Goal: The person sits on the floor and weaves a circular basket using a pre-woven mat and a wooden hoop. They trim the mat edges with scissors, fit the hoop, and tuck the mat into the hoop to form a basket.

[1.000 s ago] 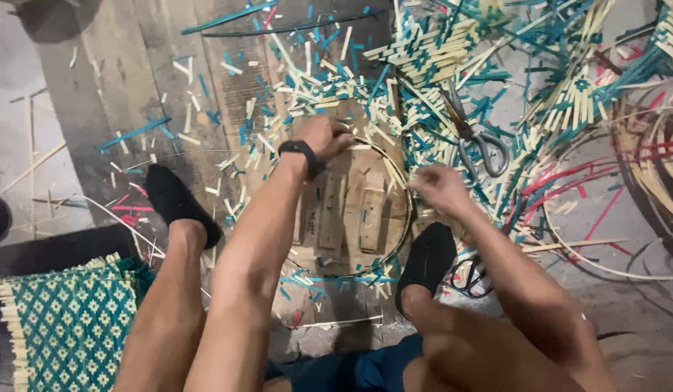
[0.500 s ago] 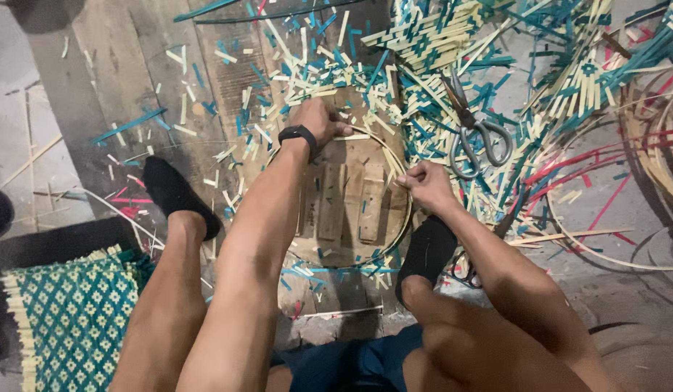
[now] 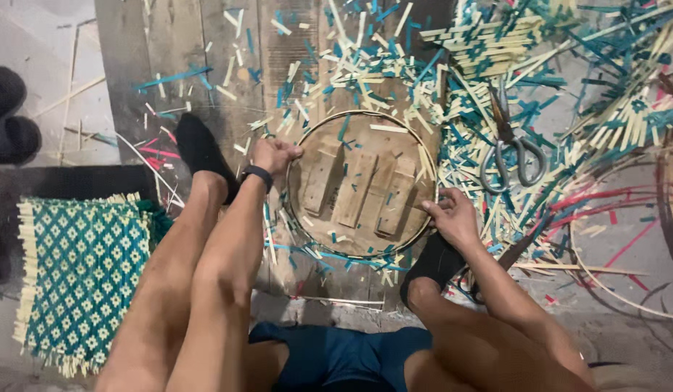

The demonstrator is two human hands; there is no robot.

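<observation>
A thin round hoop (image 3: 329, 123) lies around a wooden disc (image 3: 362, 185) with three wooden blocks on it, on the plank floor between my feet. My left hand (image 3: 275, 154), a black band on its wrist, grips the hoop at its left side. My right hand (image 3: 451, 218) pinches the hoop at its lower right edge. Both my feet wear black socks, one left of the disc (image 3: 198, 149) and one below it at the right (image 3: 432, 265).
Scissors (image 3: 507, 149) lie right of the disc among heaps of cut teal and pale strips (image 3: 489, 51). A woven teal-and-pale mat (image 3: 82, 272) lies at the left. Red and pale cane loops (image 3: 612, 239) curve at the right. Dark footwear (image 3: 10, 116) sits at the far left.
The view has swung, so the disc sits more central now. My left hand has moved round to the hoop's left side and my right hand down to its lower right edge.
</observation>
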